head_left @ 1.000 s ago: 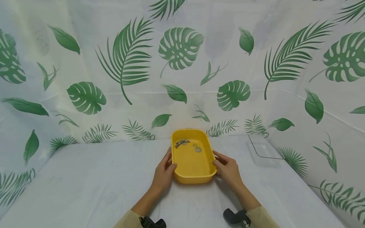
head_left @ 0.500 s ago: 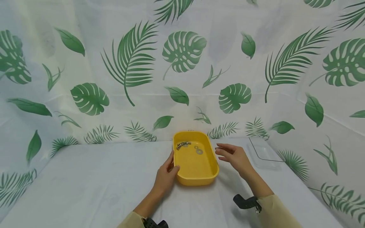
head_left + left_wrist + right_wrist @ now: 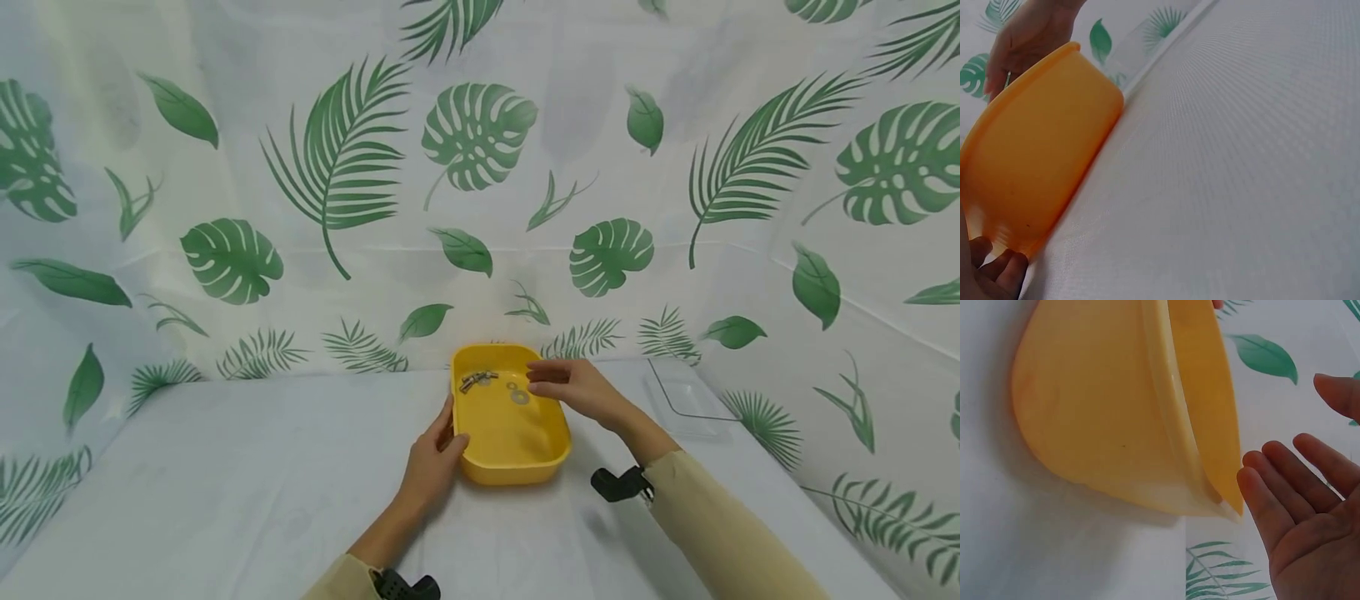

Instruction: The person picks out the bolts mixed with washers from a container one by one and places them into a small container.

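Note:
A yellow plastic tray with rounded corners stands on the white-covered table. My left hand holds its left side, thumb at the rim and fingers along the outer wall. Over the tray's right rim hovers my right hand, its fingers extended and parted from the thumb; nothing is held in it. Inside the tray lie several small silvery metal pieces, perhaps bolts, at the far left. Flat washers of different sizes lie to their right, close below the right fingertips. The right wrist view shows the bare right palm beside the tray wall.
A clear plastic container stands at the table's back right corner. White cloth covers the table. A leaf-printed curtain rises along the back and sides.
My right hand has let go of the tray's right side, lifted away to the right, then come back left over the rim. The left hand keeps its hold.

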A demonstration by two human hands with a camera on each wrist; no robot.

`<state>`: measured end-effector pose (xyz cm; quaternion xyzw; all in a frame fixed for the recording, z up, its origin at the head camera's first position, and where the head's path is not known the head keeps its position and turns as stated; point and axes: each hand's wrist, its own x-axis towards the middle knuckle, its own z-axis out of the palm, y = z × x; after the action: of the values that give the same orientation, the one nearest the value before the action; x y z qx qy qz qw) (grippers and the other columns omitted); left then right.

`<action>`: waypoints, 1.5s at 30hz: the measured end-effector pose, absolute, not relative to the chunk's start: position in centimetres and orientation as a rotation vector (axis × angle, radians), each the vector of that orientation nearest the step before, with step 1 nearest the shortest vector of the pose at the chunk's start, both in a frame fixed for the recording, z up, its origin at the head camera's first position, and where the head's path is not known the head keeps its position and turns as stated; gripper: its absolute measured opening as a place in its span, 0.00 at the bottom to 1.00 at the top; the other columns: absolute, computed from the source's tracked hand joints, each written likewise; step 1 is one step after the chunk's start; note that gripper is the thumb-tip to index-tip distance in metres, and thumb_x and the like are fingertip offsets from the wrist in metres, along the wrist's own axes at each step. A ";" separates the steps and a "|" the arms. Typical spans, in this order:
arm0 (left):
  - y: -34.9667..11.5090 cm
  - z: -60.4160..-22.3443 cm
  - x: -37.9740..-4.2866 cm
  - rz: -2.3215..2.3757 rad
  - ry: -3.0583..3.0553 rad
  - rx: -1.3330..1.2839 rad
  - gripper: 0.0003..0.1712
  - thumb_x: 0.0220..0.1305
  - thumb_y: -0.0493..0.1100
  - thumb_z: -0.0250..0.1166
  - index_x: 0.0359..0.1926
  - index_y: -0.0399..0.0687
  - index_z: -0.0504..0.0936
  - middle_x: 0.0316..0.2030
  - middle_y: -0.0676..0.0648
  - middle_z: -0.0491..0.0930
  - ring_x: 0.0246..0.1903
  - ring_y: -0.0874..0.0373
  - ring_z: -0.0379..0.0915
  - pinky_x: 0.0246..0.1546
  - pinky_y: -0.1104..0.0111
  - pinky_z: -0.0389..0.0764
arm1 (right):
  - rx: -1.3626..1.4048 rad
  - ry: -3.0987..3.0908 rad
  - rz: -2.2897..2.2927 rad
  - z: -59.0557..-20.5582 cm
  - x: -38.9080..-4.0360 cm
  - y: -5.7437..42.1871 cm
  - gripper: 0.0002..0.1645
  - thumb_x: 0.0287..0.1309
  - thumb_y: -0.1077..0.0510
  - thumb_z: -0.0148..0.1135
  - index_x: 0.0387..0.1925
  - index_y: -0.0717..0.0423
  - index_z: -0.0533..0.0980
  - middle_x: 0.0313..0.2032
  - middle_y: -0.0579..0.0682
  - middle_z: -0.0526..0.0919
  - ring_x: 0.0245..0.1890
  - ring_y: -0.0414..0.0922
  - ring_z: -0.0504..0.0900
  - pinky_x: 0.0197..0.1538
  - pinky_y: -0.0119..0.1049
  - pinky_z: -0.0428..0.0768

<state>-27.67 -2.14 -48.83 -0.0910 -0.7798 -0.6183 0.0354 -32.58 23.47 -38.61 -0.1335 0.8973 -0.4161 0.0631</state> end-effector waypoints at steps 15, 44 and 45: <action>-2.3 -48.8 -27.8 -1.949 -2.379 -0.293 0.37 0.72 0.45 0.57 0.79 0.55 0.57 0.76 0.48 0.61 0.73 0.51 0.64 0.72 0.54 0.68 | -0.498 2.614 -1.117 -38.4 -36.4 20.6 0.30 0.66 0.51 0.64 0.66 0.59 0.75 0.63 0.59 0.80 0.63 0.53 0.80 0.69 0.53 0.76; -2.6 -49.3 -28.1 -2.006 -2.369 -0.304 0.37 0.73 0.45 0.57 0.79 0.59 0.56 0.76 0.47 0.63 0.71 0.51 0.68 0.64 0.64 0.78 | -0.256 2.647 -1.116 -42.4 -41.4 16.8 0.29 0.64 0.69 0.57 0.67 0.59 0.73 0.63 0.60 0.79 0.63 0.55 0.77 0.66 0.47 0.79; -2.7 -49.3 -28.1 -2.002 -2.368 -0.304 0.37 0.73 0.45 0.57 0.79 0.59 0.56 0.76 0.47 0.63 0.71 0.51 0.69 0.64 0.64 0.78 | -0.246 2.657 -1.114 -42.5 -41.4 16.7 0.29 0.64 0.68 0.58 0.66 0.59 0.73 0.62 0.60 0.80 0.61 0.54 0.78 0.64 0.46 0.81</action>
<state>-28.14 -2.66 -49.26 -0.0976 -0.7600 -0.6424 0.0129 -41.43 16.74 -42.49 -0.0846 0.9117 -0.3822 0.1246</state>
